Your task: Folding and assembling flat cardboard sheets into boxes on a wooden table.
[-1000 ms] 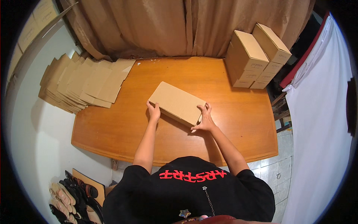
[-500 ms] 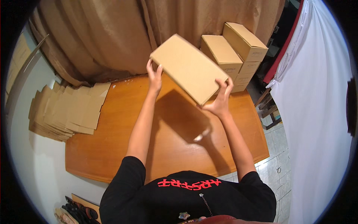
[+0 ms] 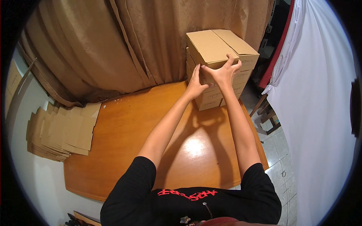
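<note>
Left hand [image 3: 197, 84]: fingers extended and released, at the near left corner. Upper carton [image 3: 211, 45]: tops the left column [image 3: 210, 102]; likely light, stiff, not slippery, crushable at corners; hold by 2 opposite sides. Right hand [image 3: 225, 73]: spread across its near end; whether it clamps cannot be told. Counts: 1 flattened-cardboard pile [image 3: 62, 130], 1 table [image 3: 139, 124], 2 carton columns [image 3: 248, 60], layers partly hidden.

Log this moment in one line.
Upper left box: atop stacked boxes | left hand: at its near end | right hand: same end, fingers spread | flattened cardboard: piled, table left
</note>
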### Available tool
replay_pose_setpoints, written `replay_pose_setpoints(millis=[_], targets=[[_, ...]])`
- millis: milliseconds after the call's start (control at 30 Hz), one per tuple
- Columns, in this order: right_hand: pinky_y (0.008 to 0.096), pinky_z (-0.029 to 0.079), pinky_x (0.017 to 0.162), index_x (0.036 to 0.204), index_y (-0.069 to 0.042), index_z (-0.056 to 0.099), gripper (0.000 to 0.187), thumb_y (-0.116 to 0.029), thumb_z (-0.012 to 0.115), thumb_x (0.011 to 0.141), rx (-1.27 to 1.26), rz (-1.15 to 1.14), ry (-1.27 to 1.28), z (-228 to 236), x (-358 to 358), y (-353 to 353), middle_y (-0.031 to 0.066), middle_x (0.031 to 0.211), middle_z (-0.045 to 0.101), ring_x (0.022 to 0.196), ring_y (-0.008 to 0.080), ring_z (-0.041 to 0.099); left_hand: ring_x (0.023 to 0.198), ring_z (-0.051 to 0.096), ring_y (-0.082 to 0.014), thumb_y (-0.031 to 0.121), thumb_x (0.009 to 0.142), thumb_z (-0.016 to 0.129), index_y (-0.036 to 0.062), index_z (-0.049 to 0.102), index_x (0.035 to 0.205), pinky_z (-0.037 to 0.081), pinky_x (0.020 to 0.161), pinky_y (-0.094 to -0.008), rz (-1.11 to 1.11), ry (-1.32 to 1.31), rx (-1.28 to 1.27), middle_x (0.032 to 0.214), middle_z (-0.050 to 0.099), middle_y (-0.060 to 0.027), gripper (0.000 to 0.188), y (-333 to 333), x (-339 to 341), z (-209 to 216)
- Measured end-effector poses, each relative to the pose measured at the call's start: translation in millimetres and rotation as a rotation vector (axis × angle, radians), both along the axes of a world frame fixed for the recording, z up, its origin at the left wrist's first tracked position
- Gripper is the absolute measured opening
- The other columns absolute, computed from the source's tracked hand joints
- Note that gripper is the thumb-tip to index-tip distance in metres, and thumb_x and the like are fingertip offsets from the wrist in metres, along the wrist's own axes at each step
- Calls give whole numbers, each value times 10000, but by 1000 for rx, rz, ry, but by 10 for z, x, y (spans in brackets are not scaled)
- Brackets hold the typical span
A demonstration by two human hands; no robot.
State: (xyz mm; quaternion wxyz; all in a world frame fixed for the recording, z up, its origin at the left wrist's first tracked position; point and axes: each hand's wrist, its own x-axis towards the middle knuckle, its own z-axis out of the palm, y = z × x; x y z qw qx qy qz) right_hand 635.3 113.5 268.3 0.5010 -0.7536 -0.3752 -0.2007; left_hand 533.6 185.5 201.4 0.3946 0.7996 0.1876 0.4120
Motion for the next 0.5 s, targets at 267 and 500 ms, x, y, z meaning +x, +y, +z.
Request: replay_pose_setpoints(millis=[267, 500], targets=[[556, 282, 954, 1263, -93, 313, 1001, -553, 780, 507, 5, -57, -66, -88, 38, 136, 331, 1309, 129, 1161, 505, 265, 1318, 238, -293, 180, 711, 728, -6, 153, 1383, 231, 1081, -370, 115, 21, 6, 1415, 240, -194, 904, 112, 149, -196], [563, 257, 976, 1279, -111, 329, 1013, -608, 757, 507, -11, -50, -57, -123, 81, 161, 324, 1356, 103, 1200, 502, 225, 1295, 270, -327, -42, 757, 616, 53, 139, 1394, 319, 1043, -440, 111, -37, -140, 1423, 183, -162, 802, 105, 255, -379]])
